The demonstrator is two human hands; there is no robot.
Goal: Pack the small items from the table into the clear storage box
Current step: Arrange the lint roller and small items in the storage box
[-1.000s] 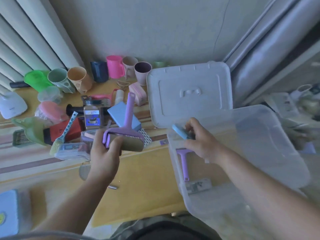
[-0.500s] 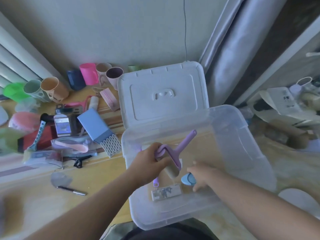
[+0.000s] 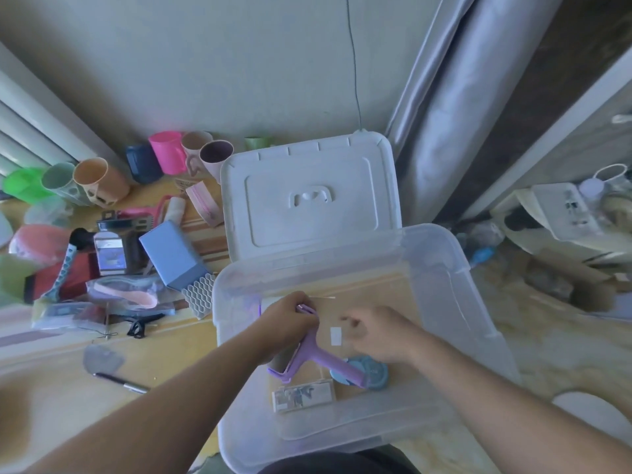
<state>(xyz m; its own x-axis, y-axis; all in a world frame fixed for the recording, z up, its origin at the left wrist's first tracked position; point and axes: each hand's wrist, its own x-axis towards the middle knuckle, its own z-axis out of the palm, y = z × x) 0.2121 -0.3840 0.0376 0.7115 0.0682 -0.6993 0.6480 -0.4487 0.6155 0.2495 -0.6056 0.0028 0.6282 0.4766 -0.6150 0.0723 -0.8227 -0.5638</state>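
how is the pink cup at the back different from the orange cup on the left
The pink cup is bright pink with solid walls and stands nearly upright by the wall. The orange cup is pale orange, has cut-out holes near its base, and leans over with its mouth towards the camera. Both are empty and sit on the table.

A purple lint roller (image 3: 309, 354) and a blue disc (image 3: 371, 371) are seen in the clear box (image 3: 455, 278) — its lid (image 3: 307, 200) white; 1 pink cup (image 3: 167, 150) is seen behind.

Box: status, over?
Both hands inside box. Left hand grips purple roller handle; right hand blurred, looks empty. Roller lies on box floor beside blue disc. Nothing in the way.
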